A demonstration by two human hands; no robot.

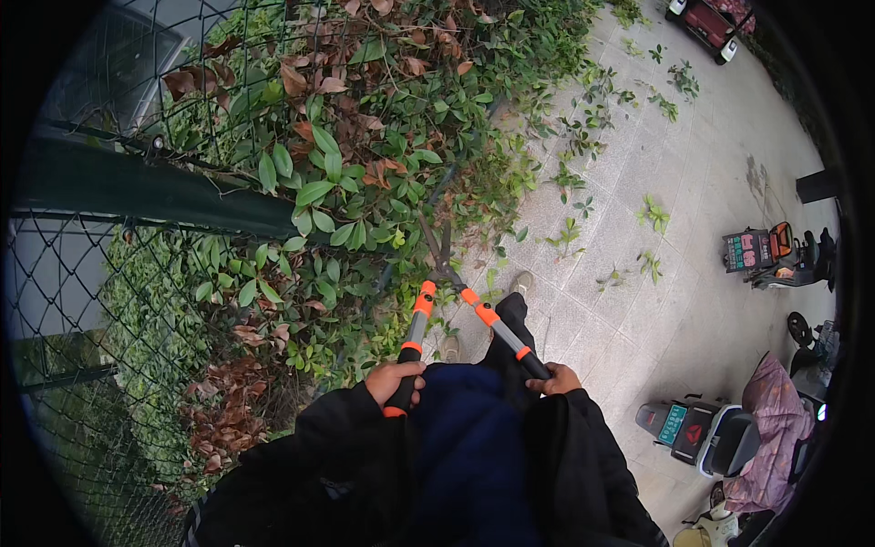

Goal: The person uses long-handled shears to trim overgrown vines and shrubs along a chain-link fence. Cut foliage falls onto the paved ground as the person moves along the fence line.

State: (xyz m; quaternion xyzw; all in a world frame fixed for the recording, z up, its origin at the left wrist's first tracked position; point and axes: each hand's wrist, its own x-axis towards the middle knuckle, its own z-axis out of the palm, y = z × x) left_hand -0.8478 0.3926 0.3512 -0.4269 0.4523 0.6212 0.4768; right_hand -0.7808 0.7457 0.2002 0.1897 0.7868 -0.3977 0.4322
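Note:
My left hand [396,384] is closed round the black grip of one handle of a pair of long-handled hedge shears [444,269] with orange and grey shafts. On the end of the other handle is my right hand [557,380]. The handles are spread and the two dark blades stand apart, pointing away from me at the lower edge of a leafy hedge [403,164]. Whether a stem lies between the blades, I cannot tell. Green leaves mix with dry brown ones [225,403] in the hedge.
A green wire-mesh fence [61,273] with a thick dark post [157,191] runs along the left. Cut leafy sprigs [653,213] lie scattered on the paving [615,308]. Parked scooters [711,434] line the right side, and a red vehicle [707,24] stands at the top right.

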